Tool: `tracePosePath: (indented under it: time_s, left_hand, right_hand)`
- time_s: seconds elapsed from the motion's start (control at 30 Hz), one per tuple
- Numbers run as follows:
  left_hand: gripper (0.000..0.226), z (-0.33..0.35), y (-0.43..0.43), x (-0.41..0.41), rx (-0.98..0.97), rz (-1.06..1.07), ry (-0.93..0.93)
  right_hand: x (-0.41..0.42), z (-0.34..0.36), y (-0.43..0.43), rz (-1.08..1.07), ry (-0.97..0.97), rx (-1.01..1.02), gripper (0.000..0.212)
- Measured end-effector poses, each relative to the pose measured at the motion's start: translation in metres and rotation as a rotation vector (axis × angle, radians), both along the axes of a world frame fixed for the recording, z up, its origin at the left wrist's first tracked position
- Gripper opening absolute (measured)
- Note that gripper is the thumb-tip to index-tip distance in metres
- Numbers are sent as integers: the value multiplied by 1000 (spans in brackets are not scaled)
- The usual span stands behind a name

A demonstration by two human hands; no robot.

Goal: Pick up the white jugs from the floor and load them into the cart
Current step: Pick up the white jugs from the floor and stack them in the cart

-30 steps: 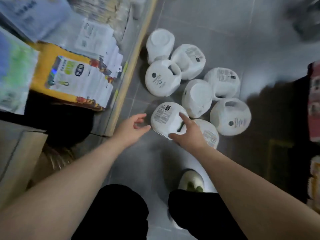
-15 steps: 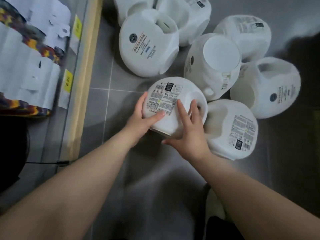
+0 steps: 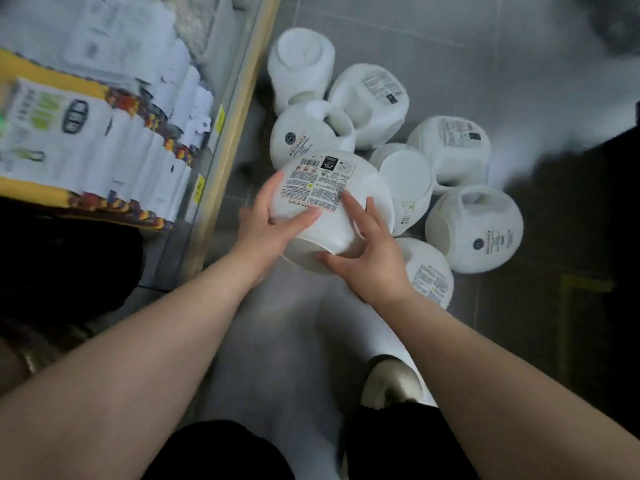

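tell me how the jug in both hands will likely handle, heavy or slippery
Probably weighty: the held jug is gripped by both the left hand and right hand. Its smooth, rounded white plastic may slip. Set on its side it could roll.

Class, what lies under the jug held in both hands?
Under the held jug, grey floor and part of another white jug show. The hands and the jug itself cover whatever lies directly beneath.

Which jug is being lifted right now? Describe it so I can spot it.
Beside the wooden-edged shelf lies a cluster of white plastic jugs on grey floor tiles. The nearest jug sits between left hand and right hand, printed label facing up.
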State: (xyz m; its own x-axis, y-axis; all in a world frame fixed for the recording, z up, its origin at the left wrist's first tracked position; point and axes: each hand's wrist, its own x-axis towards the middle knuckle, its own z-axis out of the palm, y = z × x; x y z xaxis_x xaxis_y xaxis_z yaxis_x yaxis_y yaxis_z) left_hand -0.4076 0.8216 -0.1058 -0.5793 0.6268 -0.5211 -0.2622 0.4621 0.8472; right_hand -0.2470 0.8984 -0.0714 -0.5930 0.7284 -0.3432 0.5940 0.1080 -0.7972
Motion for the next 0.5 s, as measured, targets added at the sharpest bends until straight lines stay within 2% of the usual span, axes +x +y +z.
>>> tracePosePath:
  time_s: [0.13,0.27,0.4,0.5]
  left_hand:
    - [83,128,-11,2,42,71,45]
    - [80,275,-32,9,64,127,-10]
    - [51,410,-57,27,73,172,-33]
    - [60,481,-81,45,130,267,-39]
  right_hand:
    - [-5,127,3,83,34,-6,89]
    - [-9,271,2,208,44,-45,87]
    - [-3,400,-2,319,1,-52,87]
    - [6,471,-9,392,34,-47,86]
